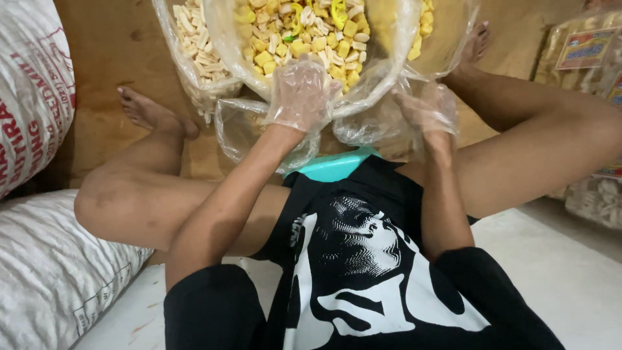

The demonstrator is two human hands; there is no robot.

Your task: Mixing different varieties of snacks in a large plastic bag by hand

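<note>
You sit on the wood floor (123,39) with legs spread, black printed shirt (363,259) filling the near centre. Two big woven sacks: one white with red print at far left (29,84), one plain white at near left (52,266). At far right, stacked packets (586,52) of snacks with a label. Straight ahead, between your feet, a large clear bag (382,26) stands open, full of mixed snacks (304,35): yellow cubes, pale sticks, a few green-yellow rings. Just left of it, touching, a second clear bag (194,52) holds pale stick crackers only. A third bag of yellow pieces (424,26) shows at the right, mostly hidden behind the big one. Near you, under the big bag's lip, a turquoise tray (337,165) peeks out, partly covered by a small empty clear bag (240,129). Your left hand (301,94) wears a thin clear glove, fingers spread loosely, resting on the near rim of the big bag at the edge of the snack mix; whether it holds any pieces cannot be told. Your right hand (427,110), also gloved, is curled narrow around crumpled clear plastic (369,126) just right of the big bag, gripping that film.
</note>
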